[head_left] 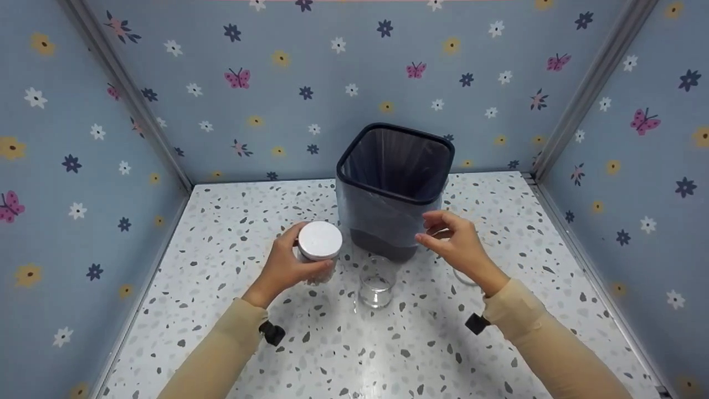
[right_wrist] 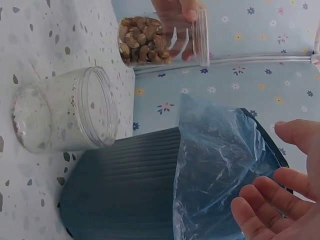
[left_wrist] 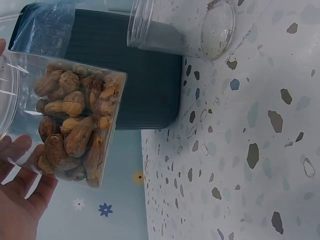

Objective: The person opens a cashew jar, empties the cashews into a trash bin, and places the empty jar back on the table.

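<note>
My left hand grips a clear jar with a white lid, holding it off the table; brown nuts fill its lower part. Between the hands an open, nearly empty clear jar stands upright on the table, small crumbs inside it in the right wrist view. My right hand holds nothing and hovers by the front right of the bin, fingers loosely bent and apart.
A dark bin lined with a bluish plastic bag stands at the back middle, behind the open jar. A round clear thing lies partly behind my right wrist. Flowered panels enclose the speckled table.
</note>
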Motion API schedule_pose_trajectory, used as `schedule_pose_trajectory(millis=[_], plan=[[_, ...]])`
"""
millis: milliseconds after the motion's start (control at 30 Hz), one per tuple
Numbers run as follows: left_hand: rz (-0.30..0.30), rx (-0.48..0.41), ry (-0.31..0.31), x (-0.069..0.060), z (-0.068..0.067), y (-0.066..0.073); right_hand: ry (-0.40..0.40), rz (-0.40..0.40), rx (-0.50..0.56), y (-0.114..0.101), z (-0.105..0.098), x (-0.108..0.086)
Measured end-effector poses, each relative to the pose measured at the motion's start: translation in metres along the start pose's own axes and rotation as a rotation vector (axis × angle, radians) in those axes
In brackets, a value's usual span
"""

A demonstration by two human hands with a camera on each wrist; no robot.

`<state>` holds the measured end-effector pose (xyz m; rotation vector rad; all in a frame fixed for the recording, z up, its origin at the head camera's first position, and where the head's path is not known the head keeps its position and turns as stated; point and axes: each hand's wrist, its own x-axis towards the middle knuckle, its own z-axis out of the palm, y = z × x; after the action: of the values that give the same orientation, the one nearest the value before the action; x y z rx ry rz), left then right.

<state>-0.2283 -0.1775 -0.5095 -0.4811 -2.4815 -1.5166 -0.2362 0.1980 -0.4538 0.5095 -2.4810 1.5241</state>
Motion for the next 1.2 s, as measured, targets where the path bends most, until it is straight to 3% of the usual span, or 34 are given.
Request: schedule_pose_trajectory(millis=[267, 600, 1200], plan=[[0.000, -0.049, -0.057, 0.000, 0.001, 0.003, -0.112, -0.020, 0.000, -0.003, 0.014, -0.003], [0.040, -0.047, -0.136, 0.000, 0.004, 0.011, -0.263, -0.079, -0.005, -0.005, 0.030, -0.004], [0.035, -0.063, -0.140, -0.002, 0.009, 0.015, -0.374, -0.084, 0.046, -0.010, 0.064, -0.001]])
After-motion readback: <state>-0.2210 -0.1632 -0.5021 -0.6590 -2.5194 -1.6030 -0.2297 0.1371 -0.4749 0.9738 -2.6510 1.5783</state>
